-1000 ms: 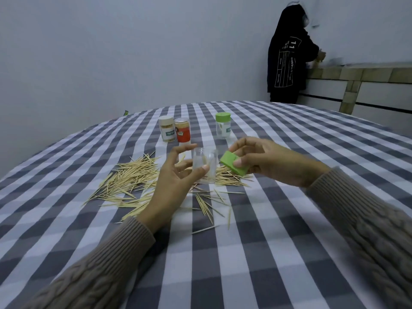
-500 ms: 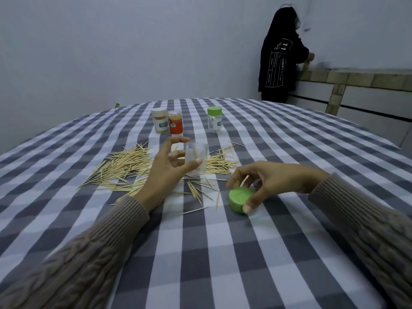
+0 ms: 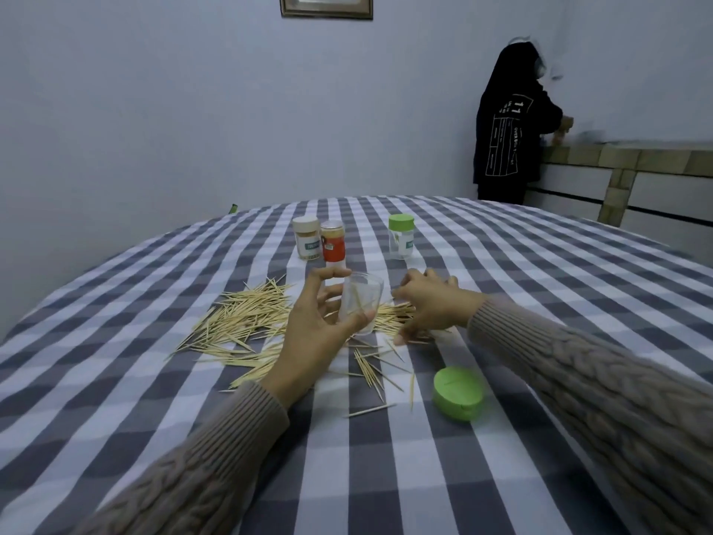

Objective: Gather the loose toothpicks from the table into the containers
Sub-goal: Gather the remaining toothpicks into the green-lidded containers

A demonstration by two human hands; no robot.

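Green lid (image 3: 458, 393) is now parked on the checked tablecloth (image 3: 540, 303), no longer held; right hand (image 3: 428, 307) has moved off it to the toothpicks (image 3: 250, 314) beside the jar, fingers curled down onto them (whether any are pinched yet, can't tell). Left hand (image 3: 316, 326) still holds the clear jar (image 3: 360, 303) upright above the pile, thumb and fingers wrapped round it. Jar's open, so loading can start; nearly everything is still loose on the table.
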